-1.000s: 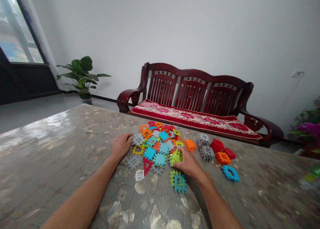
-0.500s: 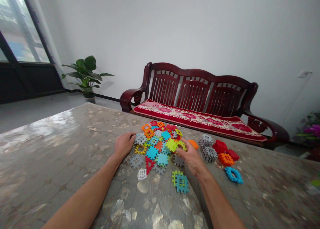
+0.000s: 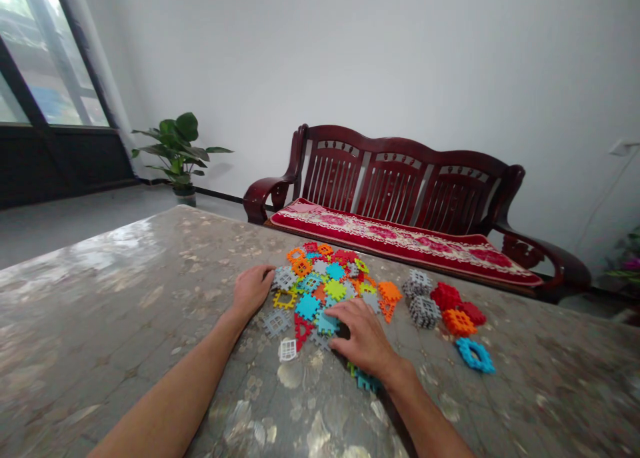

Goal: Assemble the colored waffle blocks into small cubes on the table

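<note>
A loose heap of coloured plastic interlocking tiles with notched edges lies on the table. At its left side my left hand [image 3: 253, 290] rests with fingers loosely extended, the tips beside a grey windowed tile [image 3: 285, 279]. My right hand [image 3: 364, 337] is over the near right part of the heap, thumb and fingers apart around the right edge of a light-blue tile [image 3: 326, 323]; whether it touches the tile is hard to tell. Under this hand a blue tile [image 3: 369, 381] and a yellow-green one are partly hidden. A yellow-green tile [image 3: 335, 289] lies mid-heap.
Right of the heap stand grey tile stacks [image 3: 424, 311], red tiles [image 3: 445, 294], an orange stack [image 3: 459, 322] and a blue ring-like stack [image 3: 475, 355]. A white windowed tile [image 3: 287, 350] lies in front. Beyond the patterned table [image 3: 210, 245] is a wooden bench [image 3: 385, 178].
My right hand has come nearer and left, from the yellow-green tiles to the light-blue tile. A yellow-green tile now lies further left, uncovered. My left hand stays by the grey tile.
</note>
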The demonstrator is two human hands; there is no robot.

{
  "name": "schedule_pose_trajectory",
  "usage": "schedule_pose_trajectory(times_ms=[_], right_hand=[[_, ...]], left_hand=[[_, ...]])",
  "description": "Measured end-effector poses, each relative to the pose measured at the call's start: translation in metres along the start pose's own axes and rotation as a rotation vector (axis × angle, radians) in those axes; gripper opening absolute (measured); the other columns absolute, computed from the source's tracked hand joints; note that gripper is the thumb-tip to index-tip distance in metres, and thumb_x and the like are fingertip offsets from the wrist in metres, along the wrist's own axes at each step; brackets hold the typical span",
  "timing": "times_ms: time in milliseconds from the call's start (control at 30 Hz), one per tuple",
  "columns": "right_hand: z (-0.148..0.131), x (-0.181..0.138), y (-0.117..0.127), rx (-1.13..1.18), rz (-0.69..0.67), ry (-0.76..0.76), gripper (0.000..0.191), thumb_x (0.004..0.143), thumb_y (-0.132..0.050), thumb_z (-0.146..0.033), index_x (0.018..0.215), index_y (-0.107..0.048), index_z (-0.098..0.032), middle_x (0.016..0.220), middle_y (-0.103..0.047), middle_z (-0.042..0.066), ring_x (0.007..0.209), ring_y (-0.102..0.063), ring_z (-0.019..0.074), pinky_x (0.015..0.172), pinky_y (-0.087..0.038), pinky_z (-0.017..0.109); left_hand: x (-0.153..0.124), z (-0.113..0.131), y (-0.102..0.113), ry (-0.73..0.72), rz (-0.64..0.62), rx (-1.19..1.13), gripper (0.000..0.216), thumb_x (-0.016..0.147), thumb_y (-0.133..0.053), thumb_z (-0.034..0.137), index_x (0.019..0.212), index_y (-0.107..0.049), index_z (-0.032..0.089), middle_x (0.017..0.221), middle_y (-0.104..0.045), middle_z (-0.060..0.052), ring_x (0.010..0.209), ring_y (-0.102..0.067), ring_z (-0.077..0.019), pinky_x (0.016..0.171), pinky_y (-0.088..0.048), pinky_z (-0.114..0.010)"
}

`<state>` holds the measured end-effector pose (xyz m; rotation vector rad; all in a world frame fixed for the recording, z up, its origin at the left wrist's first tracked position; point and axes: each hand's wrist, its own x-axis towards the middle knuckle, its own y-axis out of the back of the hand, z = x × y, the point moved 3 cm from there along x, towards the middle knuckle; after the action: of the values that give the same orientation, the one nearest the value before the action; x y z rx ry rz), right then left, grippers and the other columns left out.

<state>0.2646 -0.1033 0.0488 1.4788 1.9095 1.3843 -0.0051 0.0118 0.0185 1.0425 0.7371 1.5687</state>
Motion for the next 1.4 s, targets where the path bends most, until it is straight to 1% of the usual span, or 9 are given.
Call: schedule_pose_trajectory(times_ms=[233, 400, 533, 633, 700, 833, 1033, 1200, 1400], right_hand=[[0.004, 0.001, -0.011, -0.073, 0.075, 0.019, 0.031, 0.085, -0.065, -0.023, 0.116, -0.068, -0.029, 0.118, -0.070, 0.003, 0.111, -0.060, 0.0234, 0.097, -0.044, 0.038], [0.019, 0.003, -0.008, -0.025, 0.241, -0.175, 0.028, 0.094, -0.049, -0.024, 0.113, -0.069, -0.025, 0.111, -0.072, 0.007, 0.104, -0.065, 0.0225, 0.095, -0.047, 0.037], [0.031, 0.004, 0.000, 0.008, 0.376, -0.286, 0.035, 0.090, -0.047, -0.021, 0.119, -0.067, -0.024, 0.116, -0.069, 0.009, 0.110, -0.062, 0.0240, 0.099, -0.046, 0.040], [0.037, 0.003, 0.008, 0.047, 0.390, -0.317, 0.037, 0.086, -0.048, -0.018, 0.115, -0.070, -0.025, 0.112, -0.071, 0.007, 0.110, -0.062, 0.0240, 0.098, -0.046, 0.040], [0.040, 0.003, 0.014, 0.094, 0.305, -0.344, 0.032, 0.083, -0.051, -0.019, 0.107, -0.072, -0.024, 0.104, -0.073, 0.006, 0.100, -0.065, 0.0231, 0.091, -0.049, 0.037], [0.040, -0.004, 0.028, 0.138, -0.100, -0.346, 0.024, 0.072, -0.067, -0.024, 0.095, -0.074, -0.023, 0.085, -0.073, 0.000, 0.077, -0.066, 0.0193, 0.069, -0.047, 0.028], [0.017, -0.021, 0.041, -0.180, -0.452, -0.276, 0.051, 0.057, -0.085, -0.035, 0.106, -0.071, -0.027, 0.104, -0.071, 0.002, 0.096, -0.063, 0.0241, 0.075, -0.043, 0.028], [0.001, -0.020, 0.033, -0.268, -0.549, -0.280, 0.058, 0.055, -0.088, -0.035, 0.109, -0.068, -0.026, 0.105, -0.069, 0.003, 0.097, -0.061, 0.0241, 0.075, -0.040, 0.027], [0.009, -0.020, 0.028, -0.214, -0.498, -0.254, 0.046, 0.053, -0.087, -0.031, 0.094, -0.067, -0.025, 0.088, -0.065, -0.002, 0.078, -0.055, 0.0166, 0.060, -0.030, 0.024]], left_hand=[[0.000, -0.002, -0.001, -0.003, 0.007, 0.002, 0.038, 0.094, -0.039, 0.034, 0.110, -0.072, 0.025, 0.115, -0.075, -0.003, 0.108, -0.065, -0.0203, 0.097, -0.046, -0.031], [0.000, 0.000, 0.000, 0.001, 0.007, 0.019, 0.039, 0.094, -0.038, 0.033, 0.110, -0.072, 0.026, 0.115, -0.075, -0.003, 0.109, -0.066, -0.0207, 0.098, -0.045, -0.031], [0.000, 0.000, 0.000, -0.005, 0.007, 0.014, 0.039, 0.094, -0.038, 0.033, 0.110, -0.073, 0.025, 0.115, -0.075, -0.003, 0.109, -0.066, -0.0203, 0.097, -0.045, -0.030], [0.000, -0.001, 0.000, -0.010, 0.007, 0.015, 0.039, 0.093, -0.038, 0.034, 0.110, -0.073, 0.025, 0.115, -0.075, -0.003, 0.109, -0.066, -0.0204, 0.097, -0.045, -0.030], [0.000, -0.001, 0.000, -0.018, 0.007, 0.013, 0.040, 0.093, -0.038, 0.034, 0.110, -0.073, 0.025, 0.115, -0.075, -0.004, 0.109, -0.066, -0.0210, 0.097, -0.046, -0.031], [0.000, -0.001, 0.001, -0.016, -0.005, 0.001, 0.040, 0.093, -0.038, 0.033, 0.110, -0.073, 0.023, 0.116, -0.074, -0.004, 0.110, -0.066, -0.0224, 0.098, -0.046, -0.033], [0.000, -0.002, -0.001, -0.009, -0.004, 0.009, 0.040, 0.093, -0.038, 0.034, 0.112, -0.072, 0.023, 0.116, -0.074, -0.005, 0.110, -0.066, -0.0231, 0.096, -0.046, -0.033], [0.001, -0.003, -0.002, -0.024, 0.005, 0.011, 0.040, 0.093, -0.038, 0.034, 0.111, -0.072, 0.024, 0.115, -0.074, -0.004, 0.107, -0.066, -0.0231, 0.094, -0.047, -0.033], [0.002, -0.004, -0.002, -0.019, 0.006, 0.010, 0.040, 0.092, -0.039, 0.036, 0.111, -0.073, 0.024, 0.115, -0.075, -0.005, 0.107, -0.066, -0.0234, 0.094, -0.047, -0.032]])
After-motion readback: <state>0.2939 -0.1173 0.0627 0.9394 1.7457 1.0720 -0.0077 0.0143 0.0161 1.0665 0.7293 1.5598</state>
